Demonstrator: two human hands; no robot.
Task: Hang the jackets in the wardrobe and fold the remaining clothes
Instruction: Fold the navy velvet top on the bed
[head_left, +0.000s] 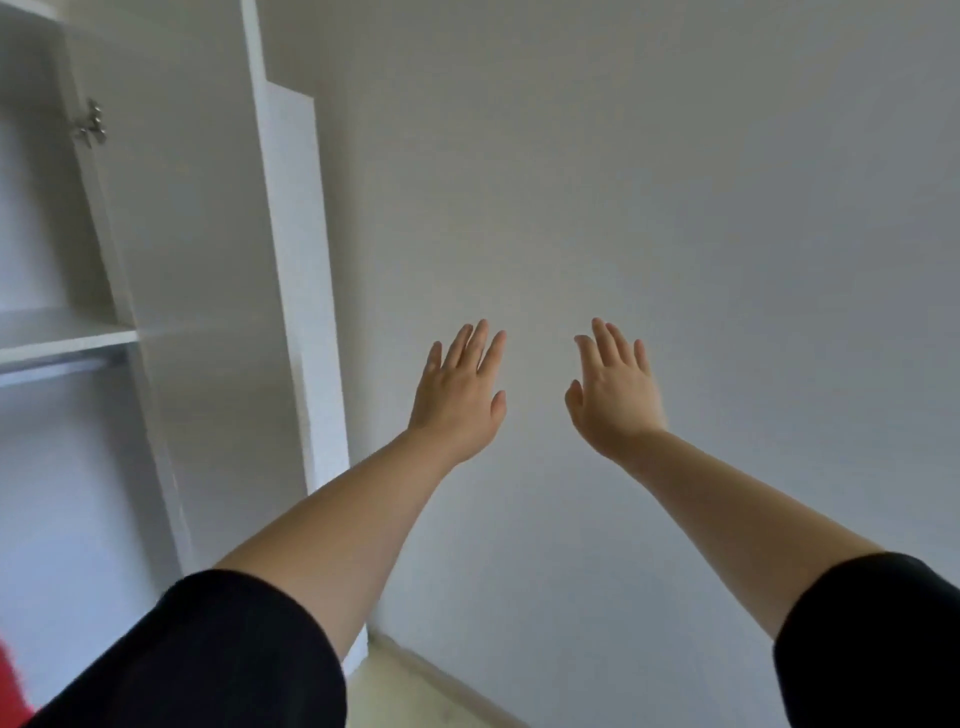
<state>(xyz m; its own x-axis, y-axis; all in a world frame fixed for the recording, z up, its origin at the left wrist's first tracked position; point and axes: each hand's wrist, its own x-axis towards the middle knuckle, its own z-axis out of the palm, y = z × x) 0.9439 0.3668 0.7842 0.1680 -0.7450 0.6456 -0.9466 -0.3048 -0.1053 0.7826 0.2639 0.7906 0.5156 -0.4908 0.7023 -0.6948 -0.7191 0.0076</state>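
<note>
We are seeing only part of the wardrobe (171, 291): its top and left side are running off the frame, and its inside is blurred. A red patch (9, 686) is showing at the bottom left corner, cut off by the edge, and we cannot tell what it is. No jacket or other garment is showing clearly anywhere in view. We are counting one shelf (62, 332) inside the wardrobe, one rail (57, 368) just beneath it, one metal hinge (91, 124) on the open door, two hands and two black sleeves (218, 654). Both arms are reaching forward toward the plain wall (649, 182), beside the wardrobe. The left hand (460, 395) is spreading flat with fingers extended, back facing us, gripping nothing. The right hand (613, 389) is doing the same, fingers straight and slightly apart, also empty. The two hands are hovering near each other, apart, at about the same height
</note>
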